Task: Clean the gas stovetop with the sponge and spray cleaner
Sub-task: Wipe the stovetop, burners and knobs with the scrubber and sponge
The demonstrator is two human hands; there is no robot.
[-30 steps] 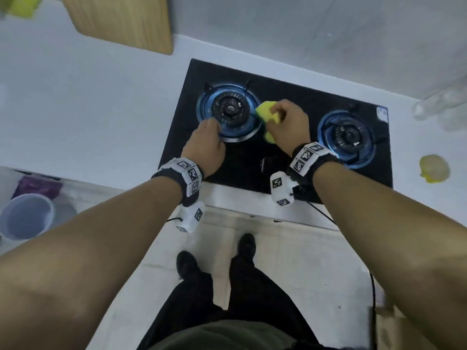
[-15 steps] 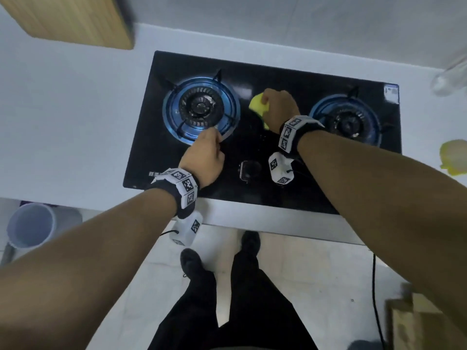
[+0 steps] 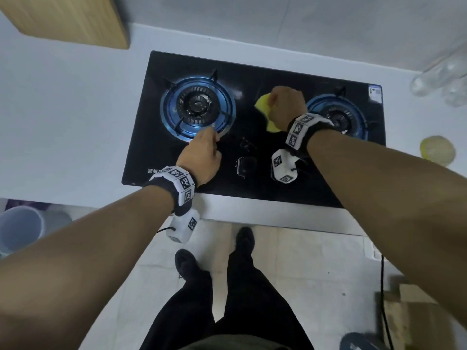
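A black glass gas stovetop (image 3: 255, 72) with two blue-ringed burners lies set in the white counter. My right hand (image 3: 286, 103) grips a yellow sponge (image 3: 262, 105) and presses it on the glass between the left burner (image 3: 198, 106) and the right burner (image 3: 337, 117). My left hand (image 3: 202, 157) rests with curled fingers on the glass at the front rim of the left burner; whether it pinches the rim is unclear. A clear plastic bottle (image 3: 439, 77), blurred, lies at the right edge on the counter.
A wooden board (image 3: 68, 18) leans at the back left. A yellowish round object (image 3: 437, 150) sits on the counter right of the stove. A grey bucket (image 3: 20, 228) stands on the floor at left. My feet are in front of the counter.
My right hand has slid the sponge from the left burner's edge toward the middle and right of the glass. My left hand stayed at the left burner's front rim. The camera view shifted.
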